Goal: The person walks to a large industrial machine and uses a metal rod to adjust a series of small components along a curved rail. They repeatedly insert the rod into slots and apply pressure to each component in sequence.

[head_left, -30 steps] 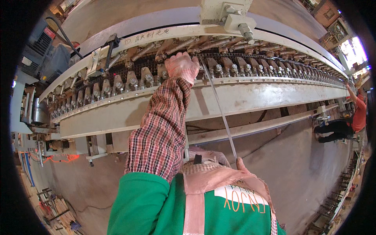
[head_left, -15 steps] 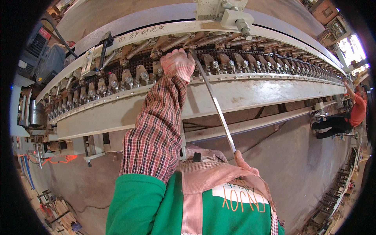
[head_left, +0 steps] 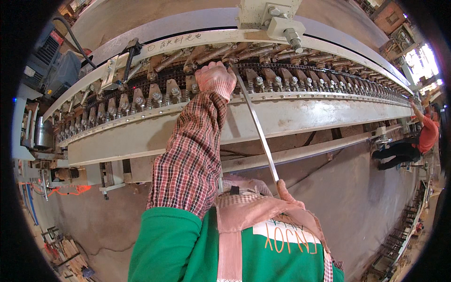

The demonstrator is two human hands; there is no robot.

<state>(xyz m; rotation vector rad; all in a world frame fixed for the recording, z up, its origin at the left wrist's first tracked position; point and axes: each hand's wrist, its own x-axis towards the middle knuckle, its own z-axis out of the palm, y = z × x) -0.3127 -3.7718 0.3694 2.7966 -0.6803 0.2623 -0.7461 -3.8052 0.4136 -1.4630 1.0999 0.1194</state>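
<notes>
My left hand [head_left: 216, 79] is closed at the machine's row of springs and brackets, its fingertips hidden behind the knuckles. What it grips there I cannot make out. Just to its right is the upper end of a long, flat metal bar [head_left: 256, 120], which slants down toward my body. At the bar's lower end my right hand [head_left: 288, 194] is closed around it, partly covered by my apron. Around the left hand run a dark chain [head_left: 256, 64], coil springs [head_left: 257, 50] and upright metal brackets [head_left: 172, 89] with bolts.
A long pale beam [head_left: 282, 120] of the machine crosses in front of me. Overhead hangs a bolted block [head_left: 286, 29]. At far left stands a motor [head_left: 63, 70]. A person in a red shirt [head_left: 428, 134] works at the far right. Wood pieces [head_left: 75, 258] lie at lower left.
The bar's lower end and my right hand have shifted slightly left and up. My left hand stays at almost the same spot, its knuckles turned a little.
</notes>
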